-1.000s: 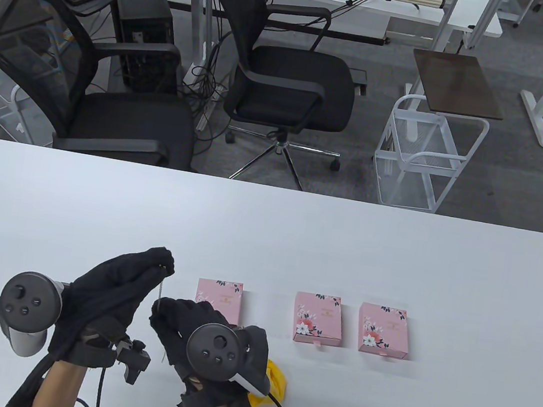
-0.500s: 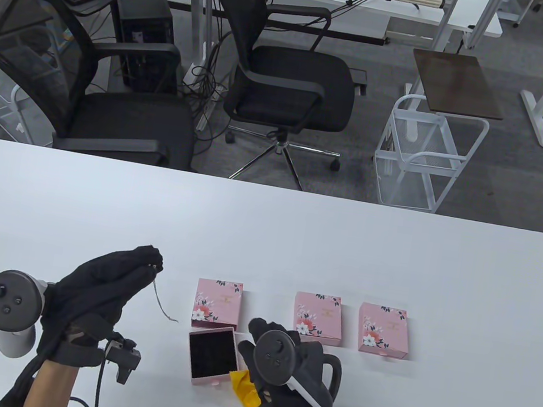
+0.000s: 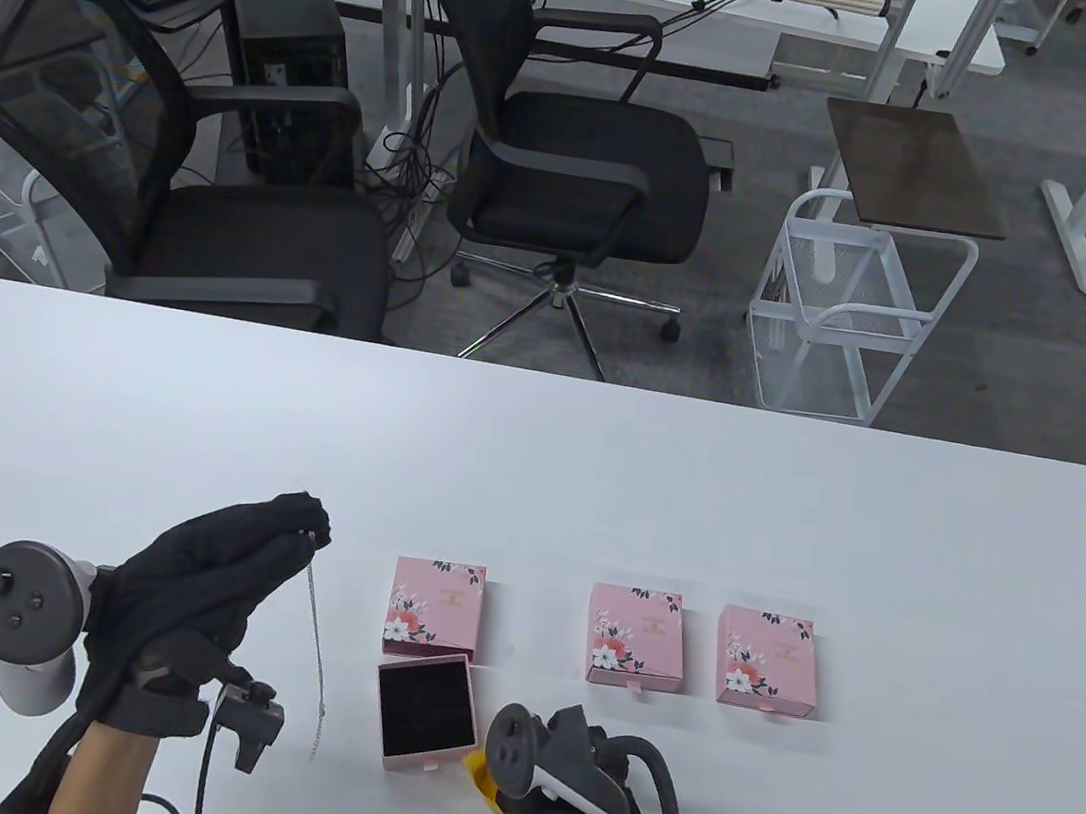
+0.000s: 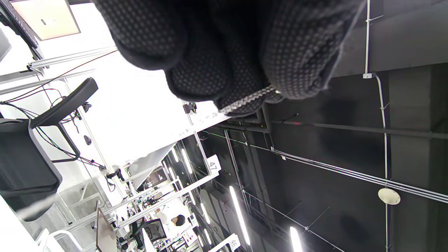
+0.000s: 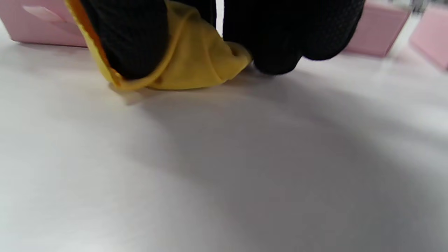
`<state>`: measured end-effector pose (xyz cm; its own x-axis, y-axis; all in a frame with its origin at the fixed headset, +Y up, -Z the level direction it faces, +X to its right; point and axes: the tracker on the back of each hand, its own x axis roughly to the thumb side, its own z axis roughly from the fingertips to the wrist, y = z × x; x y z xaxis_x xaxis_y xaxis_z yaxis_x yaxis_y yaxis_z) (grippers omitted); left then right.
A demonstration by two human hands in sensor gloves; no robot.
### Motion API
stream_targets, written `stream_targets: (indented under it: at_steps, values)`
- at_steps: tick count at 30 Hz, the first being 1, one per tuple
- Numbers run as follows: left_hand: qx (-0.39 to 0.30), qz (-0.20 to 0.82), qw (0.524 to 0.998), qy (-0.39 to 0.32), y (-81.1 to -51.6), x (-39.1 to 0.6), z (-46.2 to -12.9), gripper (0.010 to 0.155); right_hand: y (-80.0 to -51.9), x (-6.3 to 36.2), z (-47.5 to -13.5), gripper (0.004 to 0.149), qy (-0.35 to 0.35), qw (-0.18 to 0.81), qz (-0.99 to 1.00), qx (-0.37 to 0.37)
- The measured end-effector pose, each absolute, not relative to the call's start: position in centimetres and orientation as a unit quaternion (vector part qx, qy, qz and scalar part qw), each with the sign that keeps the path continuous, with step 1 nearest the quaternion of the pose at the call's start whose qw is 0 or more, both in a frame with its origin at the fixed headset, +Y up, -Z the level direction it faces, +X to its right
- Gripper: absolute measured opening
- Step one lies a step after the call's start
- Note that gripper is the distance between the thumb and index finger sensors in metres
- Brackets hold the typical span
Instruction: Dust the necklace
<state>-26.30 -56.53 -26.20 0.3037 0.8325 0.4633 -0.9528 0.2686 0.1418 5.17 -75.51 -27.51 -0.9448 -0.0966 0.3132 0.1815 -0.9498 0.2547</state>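
My left hand [image 3: 283, 532] is raised at the front left of the table and pinches one end of a thin silver necklace chain [image 3: 317, 648], which hangs down toward the table. The left wrist view shows the chain [image 4: 245, 102] pressed between my gloved fingertips [image 4: 297, 63]. My right hand [image 3: 541, 780] is low on the table at the front, fingers down on a yellow cloth [image 3: 483, 774]. The right wrist view shows the yellow cloth [image 5: 196, 59] gripped between my fingers [image 5: 133, 38] against the white tabletop. An open pink box tray with a black lining [image 3: 425, 711] lies between my hands.
Three pink flowered boxes stand in a row: one [image 3: 435, 609] just behind the open tray, one [image 3: 635, 638] in the middle, one [image 3: 764, 660] to the right. Two black office chairs [image 3: 575, 179] and a white wire cart [image 3: 850, 309] stand beyond the table's far edge [image 3: 546, 382].
My right hand let go of the chain's lower end, moved right and down to the table and took hold of the yellow cloth. The chain now hangs straight from my left hand.
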Motion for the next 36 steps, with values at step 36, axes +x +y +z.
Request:
stream_targets:
  at_steps: [36]
  values:
    - [0.101,0.629,0.751,-0.173,-58.4,-24.5,-28.1,0.038,-60.4,-1.7,-29.7,0.056,-0.020,-0.652,-0.690,-0.313]
